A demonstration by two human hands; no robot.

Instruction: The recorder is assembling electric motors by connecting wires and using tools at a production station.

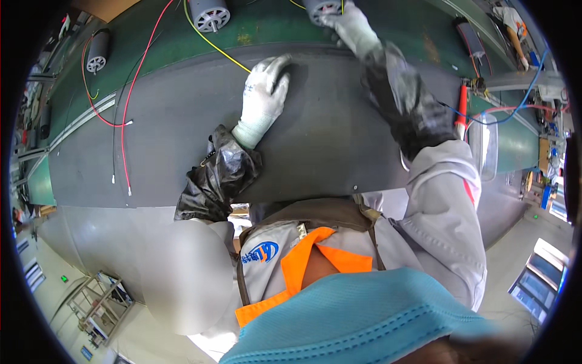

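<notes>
My left hand (265, 97), in a white knit glove, rests on the dark mat (327, 133) with its fingers stretched out and the thumb apart. A yellow-green wire (218, 50) runs from a grey cylindrical motor (210, 13) down to this hand's edge; whether the two touch, I cannot tell. Farther out, my right hand (354, 30), gloved alike, has its fingers closed on the side of a second grey motor (322, 10) at the top edge. That motor is partly cut off by the picture. Black sleeve covers wrap both forearms.
Another motor (97, 51) with wires lies at the far left on the green surface (254, 36). Red wires (123, 145) trail over the mat. At the right are a dark motor (470, 36), a red-handled tool (462, 106), a blue cable (515, 112) and a clear tray (488, 151).
</notes>
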